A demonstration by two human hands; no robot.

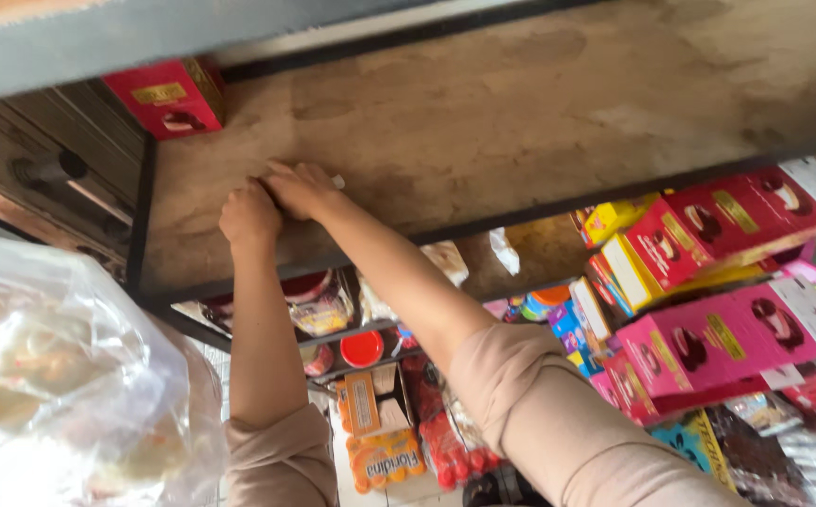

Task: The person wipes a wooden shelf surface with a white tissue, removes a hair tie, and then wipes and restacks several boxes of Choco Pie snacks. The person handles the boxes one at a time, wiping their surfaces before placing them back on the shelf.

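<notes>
Both my hands rest together on a bare brown wooden shelf board (521, 113) in a dark metal frame. My left hand (248, 216) is curled into a loose fist near the board's front left part. My right hand (303, 186) lies flat beside it, fingers pointing left, over a small pale thing whose white corner shows at the wrist; what it is I cannot tell. Both arms wear beige sleeves pushed up to the elbows. A red carton (171, 96) stands at the shelf's back left corner.
Pink and red cartons (718, 338) are stacked at the right, with yellow ones behind. Lower shelves hold packets, a red-lidded jar (362, 348) and an orange snack bag (384, 462). A clear plastic bag of pale food (42, 394) fills the lower left.
</notes>
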